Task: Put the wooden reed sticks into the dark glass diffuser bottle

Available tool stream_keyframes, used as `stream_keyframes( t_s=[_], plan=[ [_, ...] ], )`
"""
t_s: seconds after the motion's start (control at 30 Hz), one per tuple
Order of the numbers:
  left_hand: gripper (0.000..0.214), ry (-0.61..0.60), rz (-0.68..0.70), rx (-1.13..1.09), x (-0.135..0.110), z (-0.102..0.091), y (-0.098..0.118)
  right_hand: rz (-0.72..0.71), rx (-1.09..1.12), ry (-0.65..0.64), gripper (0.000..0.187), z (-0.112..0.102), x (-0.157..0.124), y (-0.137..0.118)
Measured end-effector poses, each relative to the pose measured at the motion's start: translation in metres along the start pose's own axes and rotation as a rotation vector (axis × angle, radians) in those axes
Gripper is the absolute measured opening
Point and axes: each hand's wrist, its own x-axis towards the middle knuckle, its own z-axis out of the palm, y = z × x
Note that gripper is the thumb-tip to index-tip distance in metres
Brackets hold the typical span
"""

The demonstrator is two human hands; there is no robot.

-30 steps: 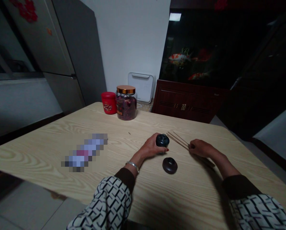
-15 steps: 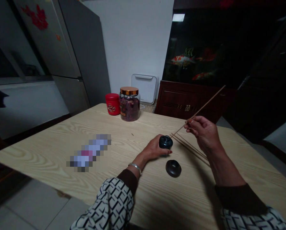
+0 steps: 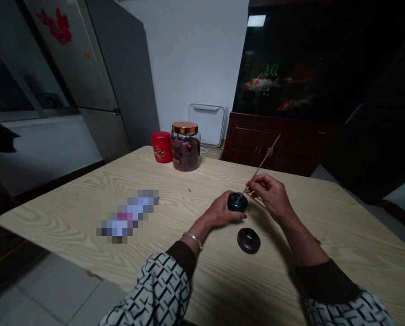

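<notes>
My left hand [image 3: 219, 210] is wrapped around a small dark glass bottle [image 3: 237, 204], which stands upright on the table. Between thumb and fingers of my right hand [image 3: 270, 194] is a thin wooden reed stick [image 3: 264, 158], slanting up and to the right. Its lower end reaches the bottle's mouth; how deep it goes in, I cannot tell. A round dark brown cap [image 3: 248, 241] with a hole or dip at its centre lies on the table, just nearer to me than the bottle. My right hand and forearm hide most of what lies beneath them.
On the wood-grain table [image 3: 202, 271] stand a red canister [image 3: 161, 147] and a glass jar [image 3: 186, 151] with a copper lid at the back. A blurred-out packet [image 3: 129, 216] lies to the left. Beyond are a fridge [image 3: 126, 68] and a fish tank [image 3: 291, 59].
My right hand has moved down and left along with the stick, bringing it nearer the bottle. Loose sticks that lay behind that hand are now mostly covered. My left hand keeps its hold.
</notes>
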Motion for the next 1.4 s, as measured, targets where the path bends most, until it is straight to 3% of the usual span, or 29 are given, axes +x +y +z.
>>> stream_keyframes(
  t_s=[0.1, 0.2, 0.27, 0.33, 0.4, 0.47, 0.53, 0.63, 0.73, 0.93, 1.2, 1.3, 1.4],
  plan=[
    [0.064, -0.008, 0.0, -0.009, 0.0, 0.0, 0.001, -0.008, -0.107, -0.1, 0.025, 0.0, -0.002, 0.004],
    [0.063, -0.009, -0.003, -0.015, 0.0, -0.001, 0.002, 0.012, -0.227, -0.251, 0.027, -0.014, 0.0, 0.001],
    [0.063, -0.009, -0.01, -0.027, 0.0, 0.0, 0.002, 0.034, -0.31, -0.266, 0.03, -0.035, 0.005, 0.001],
    [0.062, -0.013, -0.014, -0.037, 0.0, 0.0, 0.001, 0.035, -0.471, -0.177, 0.028, -0.065, 0.011, 0.008],
    [0.062, -0.012, -0.018, -0.04, 0.0, 0.0, 0.001, 0.043, -0.792, -0.067, 0.018, -0.095, 0.015, 0.022],
    [0.062, -0.008, -0.021, -0.04, 0.0, 0.0, 0.0, 0.143, -1.103, -0.081, 0.013, -0.118, 0.014, 0.04],
    [0.062, -0.008, -0.023, -0.042, 0.0, 0.0, 0.001, 0.253, -1.263, -0.154, 0.012, -0.13, 0.01, 0.058],
    [0.062, -0.015, -0.023, -0.039, -0.001, 0.0, 0.002, 0.329, -1.337, -0.241, 0.017, -0.13, 0.006, 0.071],
    [0.06, -0.02, -0.016, -0.039, -0.002, -0.001, 0.004, 0.333, -1.36, -0.278, 0.022, -0.123, 0.008, 0.067],
    [0.06, -0.024, -0.016, -0.036, -0.002, -0.001, 0.004, 0.321, -1.415, -0.304, 0.023, -0.109, 0.008, 0.051],
    [0.062, -0.013, -0.02, -0.047, -0.001, -0.001, 0.003, 0.315, -1.514, -0.311, 0.026, -0.098, 0.002, 0.054],
    [0.062, -0.015, -0.015, -0.032, -0.001, -0.001, 0.001, 0.271, -1.478, -0.246, 0.023, -0.1, 0.003, 0.047],
    [0.064, -0.014, -0.013, -0.025, 0.0, -0.001, -0.001, 0.158, -1.331, -0.05, 0.02, -0.104, 0.006, 0.033]
  ],
)
